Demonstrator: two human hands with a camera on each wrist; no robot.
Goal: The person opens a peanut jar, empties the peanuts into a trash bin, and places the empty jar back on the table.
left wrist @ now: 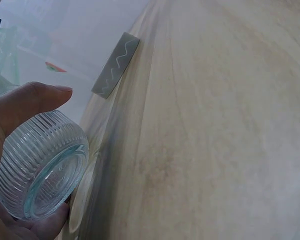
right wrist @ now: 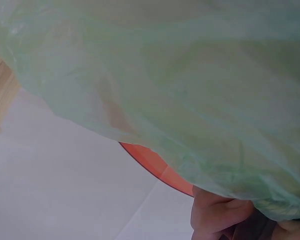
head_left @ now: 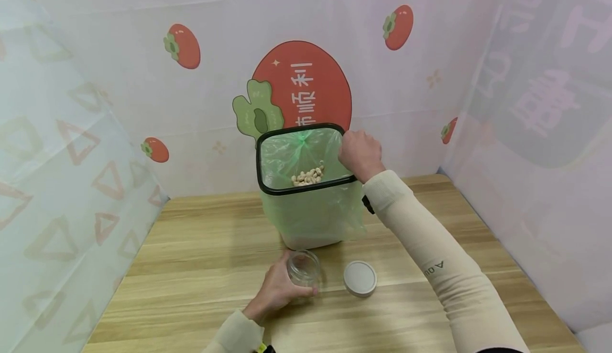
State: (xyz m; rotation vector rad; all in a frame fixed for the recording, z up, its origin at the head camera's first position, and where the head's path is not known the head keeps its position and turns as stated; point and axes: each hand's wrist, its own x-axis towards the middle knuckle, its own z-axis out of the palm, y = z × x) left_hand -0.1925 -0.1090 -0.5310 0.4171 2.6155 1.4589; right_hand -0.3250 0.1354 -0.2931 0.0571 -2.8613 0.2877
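Observation:
A bin point(head_left: 313, 238) with a black rim point(head_left: 306, 189) stands toward the back of the wooden table, lined with a thin green plastic bag point(head_left: 315, 215). Inside the bag lie several pale, nut-like pieces point(head_left: 307, 176). My right hand point(head_left: 362, 153) grips the rim at its right side; in the right wrist view its fingers point(right wrist: 217, 215) show below the bag. In front of the bin, my left hand point(head_left: 282, 285) holds a clear ribbed glass jar point(left wrist: 45, 160) around its side. The jar's underside shows in the left wrist view. Its mouth faces up, with no contents visible.
A round, pale lid point(head_left: 360, 278) lies flat on the table to the right of the jar; its wavy-lined edge shows in the left wrist view. Printed fabric walls point(head_left: 220, 98) enclose the wooden table point(head_left: 191, 278) at the back and both sides.

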